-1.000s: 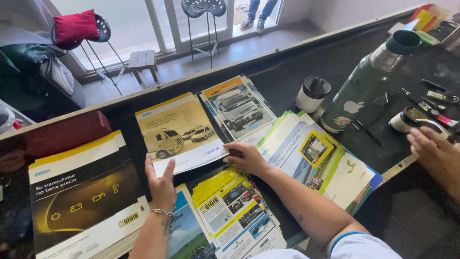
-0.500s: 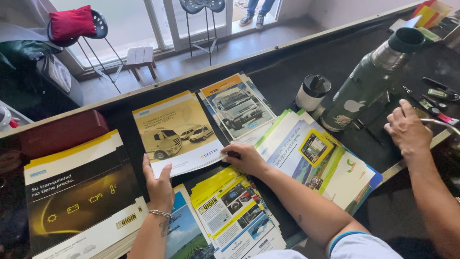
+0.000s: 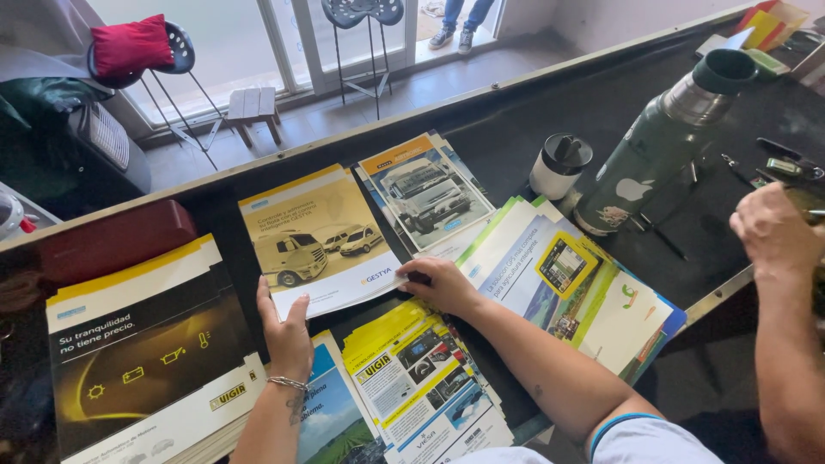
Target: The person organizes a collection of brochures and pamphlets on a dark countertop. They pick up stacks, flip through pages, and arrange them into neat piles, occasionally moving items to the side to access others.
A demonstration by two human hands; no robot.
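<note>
Fingers of left hand (image 3: 286, 331) and right hand (image 3: 443, 283): flat, grasping nothing, squaring yellow van brochure (image 3: 318, 236) on dark counter (image 3: 516, 129). Next, likely: aligning neighbouring leaflets.

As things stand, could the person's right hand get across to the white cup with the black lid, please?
Probably yes. The right hand rests at the yellow van brochure's edge, and only flat brochures lie between it and the white cup; nothing upright stands in the way.

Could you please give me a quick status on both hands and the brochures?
Left hand and right hand flat on the yellow van brochure, edges only. Other brochure stacks close around. Another person's hand by the thermos.
</note>
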